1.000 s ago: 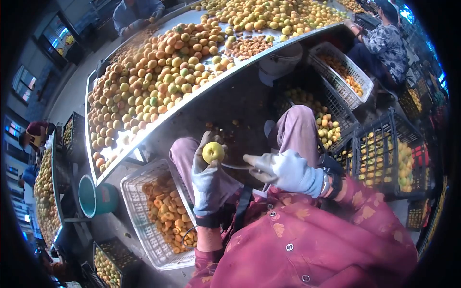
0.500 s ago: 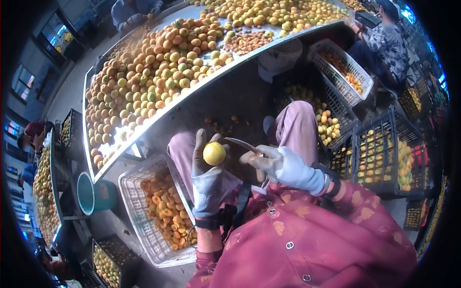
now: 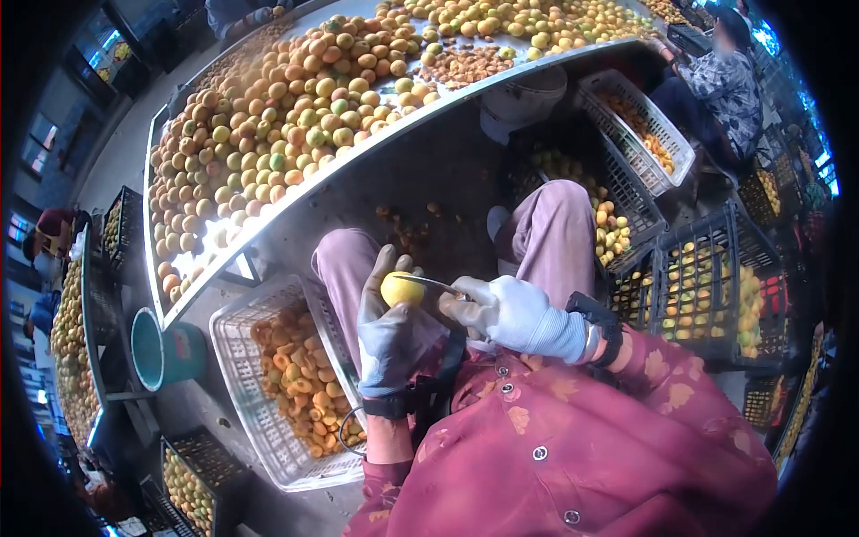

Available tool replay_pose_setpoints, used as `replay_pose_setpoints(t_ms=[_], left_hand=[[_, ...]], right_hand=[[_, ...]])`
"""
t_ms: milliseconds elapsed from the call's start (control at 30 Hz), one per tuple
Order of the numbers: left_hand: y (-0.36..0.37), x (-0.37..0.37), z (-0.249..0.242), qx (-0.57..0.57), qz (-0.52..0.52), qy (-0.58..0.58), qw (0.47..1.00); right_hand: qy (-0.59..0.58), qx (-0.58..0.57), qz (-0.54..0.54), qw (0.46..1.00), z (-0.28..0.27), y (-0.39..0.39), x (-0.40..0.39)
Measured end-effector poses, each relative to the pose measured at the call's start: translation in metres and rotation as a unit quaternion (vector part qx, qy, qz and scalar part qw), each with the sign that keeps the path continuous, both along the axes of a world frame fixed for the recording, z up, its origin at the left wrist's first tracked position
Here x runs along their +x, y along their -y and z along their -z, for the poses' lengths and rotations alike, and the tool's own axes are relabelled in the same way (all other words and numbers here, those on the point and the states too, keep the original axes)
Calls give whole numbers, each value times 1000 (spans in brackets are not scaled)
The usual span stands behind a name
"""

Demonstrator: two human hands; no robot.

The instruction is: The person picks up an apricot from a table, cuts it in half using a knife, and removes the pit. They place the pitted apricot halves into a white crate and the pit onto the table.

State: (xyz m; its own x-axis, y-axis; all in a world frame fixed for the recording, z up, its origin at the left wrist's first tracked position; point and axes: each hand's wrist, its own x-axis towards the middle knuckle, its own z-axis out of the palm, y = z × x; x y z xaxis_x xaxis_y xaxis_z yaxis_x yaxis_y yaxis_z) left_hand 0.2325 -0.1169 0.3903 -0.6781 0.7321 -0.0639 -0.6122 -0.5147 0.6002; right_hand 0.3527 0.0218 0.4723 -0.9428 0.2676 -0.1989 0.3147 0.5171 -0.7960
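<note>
My left hand (image 3: 385, 336), in a grey-white glove with darker fingers, is closed around a yellow apricot (image 3: 401, 290) held up above my lap. In my gloved right hand (image 3: 506, 309) is a small knife (image 3: 429, 283); its handle is mostly hidden by the fingers. The thin blade lies against the upper right side of the apricot. To the left of my left leg stands a white plastic crate (image 3: 259, 421) with many halved apricots (image 3: 309, 385) in it.
A metal-edged table (image 3: 295, 199) ahead bears heaped apricots and a patch of pits (image 3: 465, 67). Left is a teal bucket (image 3: 170, 349). Black crates (image 3: 707, 295) of fruit stand right. One person (image 3: 716, 85) sits at the far right; another's sleeve shows across the table.
My right hand has brought the knife left, so its blade now meets the apricot. The left hand still holds the fruit. The view has shifted slightly.
</note>
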Motion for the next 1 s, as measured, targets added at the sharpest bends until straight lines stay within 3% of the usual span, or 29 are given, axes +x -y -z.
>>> replay_pose_setpoints(t_ms=[67,133,233,433,467,533,600,667,733,900,1000], left_hand=[[3,-5,9,-51,-3,-82,995],[6,-6,13,-52,-7,-89,995],[7,-9,16,-59,-24,-99,993],[11,-14,22,-37,-10,-83,996],[12,-15,27,-27,-11,-92,995],[15,-16,27,-57,3,-109,992],[17,-17,32,-31,20,-78,996],[18,-16,34,-34,9,-72,997],[20,-17,34,-34,21,-42,998],[20,-15,31,-45,6,-43,998],[19,-13,38,-23,9,-22,999]], right_hand=[[57,-2,3,998,-2,-1,-8],[3,144,-105,984,13,-5,-13],[6,191,-162,968,16,-8,-18],[52,193,-126,972,11,-5,-30],[-80,315,-188,927,28,-10,-25],[-135,337,-206,909,36,-12,-27],[-16,258,-154,954,23,-5,-34],[-50,266,-173,947,19,1,-36],[51,265,-120,956,12,9,-41],[28,355,-227,906,33,2,-36],[103,309,-176,929,34,10,-35]])
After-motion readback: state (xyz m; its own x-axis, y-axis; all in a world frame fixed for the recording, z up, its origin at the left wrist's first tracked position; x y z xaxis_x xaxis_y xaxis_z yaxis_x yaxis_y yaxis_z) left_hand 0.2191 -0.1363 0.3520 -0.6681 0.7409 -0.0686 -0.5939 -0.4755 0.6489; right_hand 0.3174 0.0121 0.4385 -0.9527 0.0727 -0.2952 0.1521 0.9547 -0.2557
